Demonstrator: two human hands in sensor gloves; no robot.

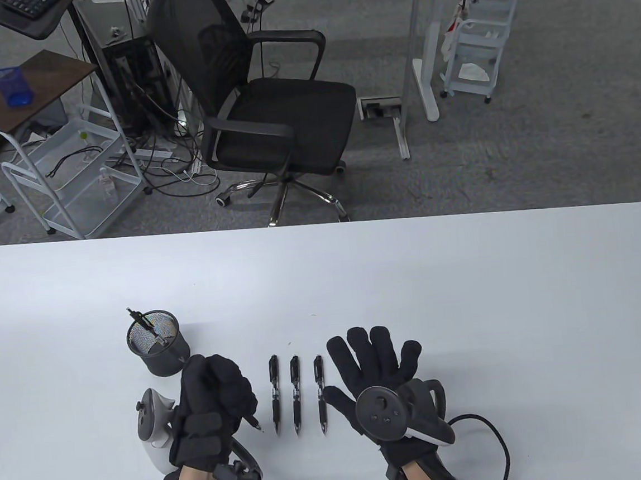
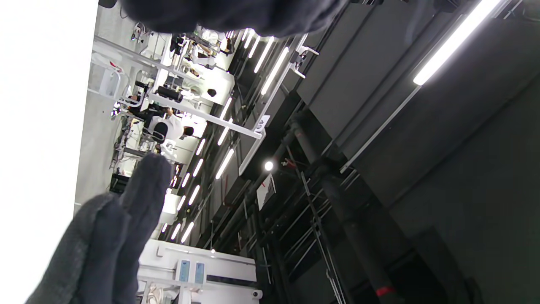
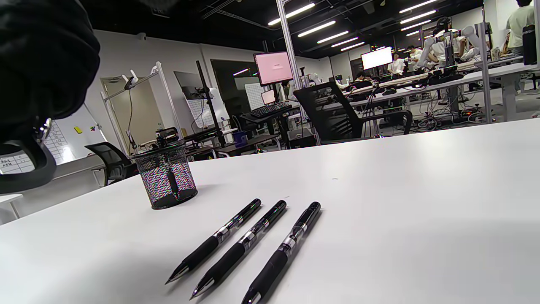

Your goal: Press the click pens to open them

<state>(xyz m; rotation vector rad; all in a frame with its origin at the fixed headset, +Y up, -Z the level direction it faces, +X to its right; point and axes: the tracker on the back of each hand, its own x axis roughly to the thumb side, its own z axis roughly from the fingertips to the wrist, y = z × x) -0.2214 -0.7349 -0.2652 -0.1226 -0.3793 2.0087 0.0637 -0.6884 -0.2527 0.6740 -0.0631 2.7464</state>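
Observation:
Three black click pens lie side by side on the white table (image 1: 471,294): left pen (image 1: 276,395), middle pen (image 1: 296,394), right pen (image 1: 320,395), tips toward me. In the right wrist view they are the left pen (image 3: 215,240), middle pen (image 3: 240,250) and right pen (image 3: 282,253). My left hand (image 1: 216,395) is curled round a fourth pen; only its tip (image 1: 254,423) sticks out, just left of the row. Immediately right of the row, my right hand (image 1: 376,364) lies flat with fingers spread, holding nothing.
A black mesh pen cup (image 1: 156,347) stands just beyond my left hand with one pen (image 1: 146,328) leaning in it; it also shows as the cup (image 3: 166,177). A black office chair (image 1: 264,105) stands beyond the table's far edge. The left wrist view mostly shows the ceiling.

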